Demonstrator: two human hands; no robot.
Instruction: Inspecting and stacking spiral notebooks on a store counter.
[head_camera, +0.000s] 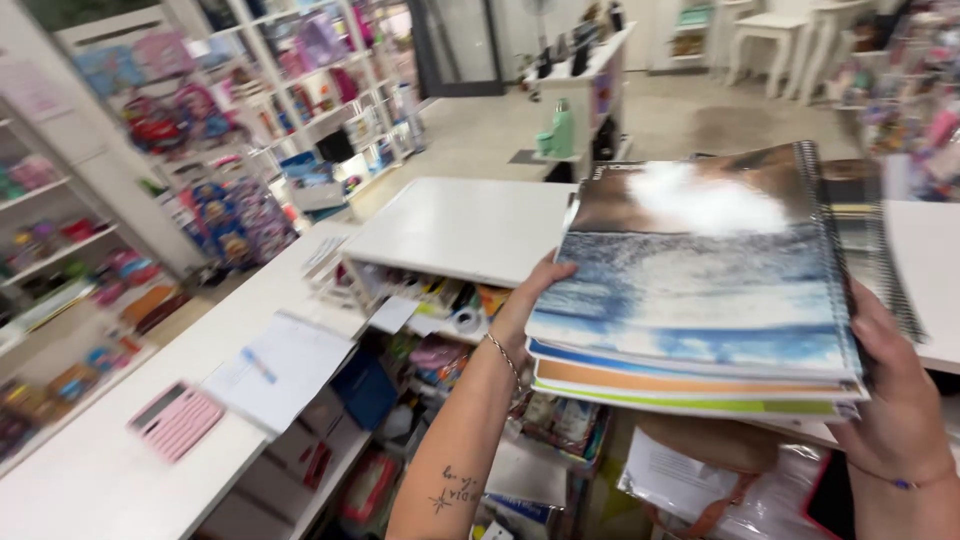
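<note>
Your left hand (525, 300) and right hand (890, 400) grip the notebooks (700, 300) at centre right; the glossy stack could slide apart if tilted.

Bare tattooed forearm, thin wrist bracelets

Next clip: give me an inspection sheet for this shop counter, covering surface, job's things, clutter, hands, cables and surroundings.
Surface: white counter, L-shaped, with a raised white top.
Job's things: stack of spiral notebooks, held above the counter; top cover blue and brown.
Clutter: pink calculator and papers on the counter; small items on the shelf under the raised top.
Hands: left hand supports the stack's left edge; right hand grips its right side.
Cables: nothing seen.
Surroundings: shelves of colourful goods on the left, white tables at the back, tiled floor.
</note>
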